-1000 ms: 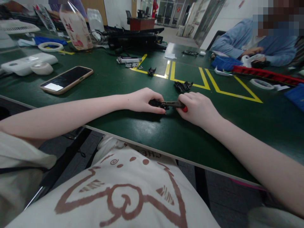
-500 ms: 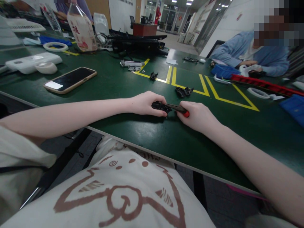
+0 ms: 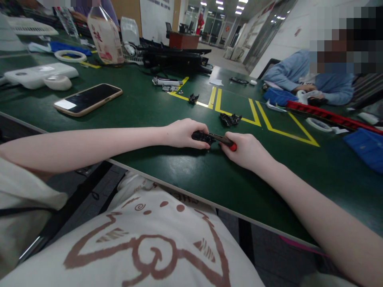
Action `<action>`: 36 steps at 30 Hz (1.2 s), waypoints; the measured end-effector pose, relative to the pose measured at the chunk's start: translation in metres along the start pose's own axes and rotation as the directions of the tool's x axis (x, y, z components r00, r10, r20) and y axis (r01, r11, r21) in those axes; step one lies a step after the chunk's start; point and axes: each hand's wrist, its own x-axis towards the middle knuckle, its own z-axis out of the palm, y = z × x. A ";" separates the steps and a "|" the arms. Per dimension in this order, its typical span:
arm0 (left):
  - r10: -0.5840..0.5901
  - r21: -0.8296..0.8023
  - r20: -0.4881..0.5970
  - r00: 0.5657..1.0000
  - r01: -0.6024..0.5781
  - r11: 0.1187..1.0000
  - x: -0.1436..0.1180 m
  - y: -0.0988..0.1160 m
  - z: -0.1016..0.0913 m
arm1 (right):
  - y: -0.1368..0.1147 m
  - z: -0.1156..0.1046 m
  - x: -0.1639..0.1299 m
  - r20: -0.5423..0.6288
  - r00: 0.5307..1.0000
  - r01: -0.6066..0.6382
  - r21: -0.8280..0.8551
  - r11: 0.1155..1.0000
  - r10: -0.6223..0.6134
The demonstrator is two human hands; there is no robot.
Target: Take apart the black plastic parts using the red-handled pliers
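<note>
My left hand (image 3: 182,133) rests on the green table (image 3: 143,115) and grips a small black plastic part (image 3: 202,137). My right hand (image 3: 247,149) holds a screwdriver (image 3: 224,141) with a dark shaft and a red end, lying almost flat, its tip against the black part. Both hands sit close together near the table's front edge. Just beyond them lies another black part (image 3: 229,118) on a yellow line, and a smaller black part (image 3: 193,98) lies farther back.
A phone (image 3: 88,99) lies to the left, with white devices (image 3: 38,74), tape rolls and a bottle (image 3: 104,36) behind. A person in blue (image 3: 302,77) works at the far right beside blue trays and a red strip (image 3: 329,115).
The view has tilted slightly. Both hands stay on the part and the screwdriver, with my right hand turned a little lower on the handle.
</note>
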 end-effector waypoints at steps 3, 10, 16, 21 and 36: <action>0.026 -0.053 0.021 0.999 -0.025 0.998 0.000 -0.001 -0.001 | -0.001 0.000 -0.001 -0.001 1.000 0.020 -0.022 1.000 -0.020; 0.067 -0.146 0.089 0.994 -0.054 0.988 0.000 -0.002 -0.006 | -0.007 -0.002 -0.003 -0.040 0.995 0.081 -0.199 0.977 -0.091; 0.049 -0.129 0.103 0.993 -0.035 0.991 0.000 -0.004 -0.008 | -0.006 -0.002 -0.003 -0.031 0.997 0.071 -0.172 0.983 -0.077; 0.039 -0.129 0.100 0.994 -0.026 0.991 0.002 -0.005 -0.007 | -0.002 -0.001 -0.001 0.020 1.000 0.017 -0.031 0.999 -0.016; 0.060 -0.130 0.134 0.989 -0.043 0.991 0.000 -0.007 -0.008 | -0.005 -0.003 -0.001 0.062 0.997 -0.037 -0.036 0.999 0.039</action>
